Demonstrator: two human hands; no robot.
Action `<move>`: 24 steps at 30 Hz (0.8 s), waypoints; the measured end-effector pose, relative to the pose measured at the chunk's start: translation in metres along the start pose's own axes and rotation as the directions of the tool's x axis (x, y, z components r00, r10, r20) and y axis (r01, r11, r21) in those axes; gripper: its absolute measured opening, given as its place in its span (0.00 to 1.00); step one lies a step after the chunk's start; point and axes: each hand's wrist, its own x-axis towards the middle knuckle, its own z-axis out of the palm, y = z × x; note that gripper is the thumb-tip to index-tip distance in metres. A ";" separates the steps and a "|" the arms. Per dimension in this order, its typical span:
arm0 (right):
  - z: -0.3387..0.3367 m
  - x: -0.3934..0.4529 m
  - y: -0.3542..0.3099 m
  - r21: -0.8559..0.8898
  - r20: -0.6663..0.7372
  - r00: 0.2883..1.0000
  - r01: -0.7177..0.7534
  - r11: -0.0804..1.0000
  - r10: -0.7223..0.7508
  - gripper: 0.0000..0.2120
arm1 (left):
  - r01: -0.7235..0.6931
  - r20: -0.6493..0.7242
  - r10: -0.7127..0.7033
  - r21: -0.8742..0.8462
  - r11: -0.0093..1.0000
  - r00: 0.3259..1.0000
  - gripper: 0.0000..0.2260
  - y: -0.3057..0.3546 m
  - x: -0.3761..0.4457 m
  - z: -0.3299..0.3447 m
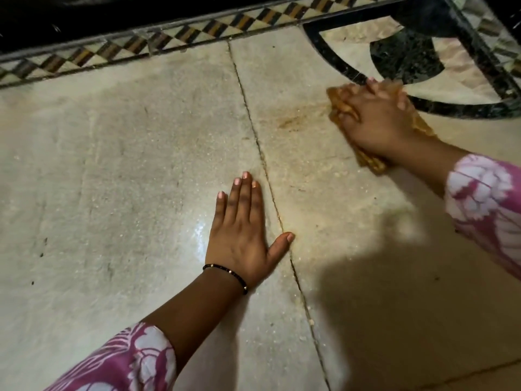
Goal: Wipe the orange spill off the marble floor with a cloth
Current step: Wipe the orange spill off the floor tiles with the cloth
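A faint orange smear [296, 119] streaks the pale marble floor [127, 165] just right of a dark seam. Right beside it, my right hand [377, 122] presses down on an orange-stained cloth [338, 104], whose edges stick out under the fingers and near the wrist. The hand and cloth are blurred. My left hand [242, 230] lies flat on the floor left of the seam, fingers spread, holding nothing. A dark beaded bracelet circles its wrist.
A checkered inlay border [141, 46] runs along the far edge, with black stone beyond it. A black curved inlay pattern [406, 60] fills the top right corner. A dark shadow [408, 306] falls across the lower right floor.
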 end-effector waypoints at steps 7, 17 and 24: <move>0.018 -0.020 -0.096 -0.051 0.100 0.934 0.350 0.935 -0.344 0.26 | -0.001 -0.008 0.001 0.001 1.000 1.000 0.41 -0.001 0.000 -0.002; -0.001 -0.126 0.045 -0.036 -0.017 0.974 -0.224 0.974 0.224 0.29 | -0.001 -0.005 0.001 -0.003 1.000 1.000 0.40 0.000 -0.002 -0.001; 0.027 -0.156 -0.035 -0.128 0.033 0.977 0.211 0.969 -0.209 0.25 | -0.002 0.004 0.002 -0.002 1.000 1.000 0.41 -0.002 -0.001 -0.004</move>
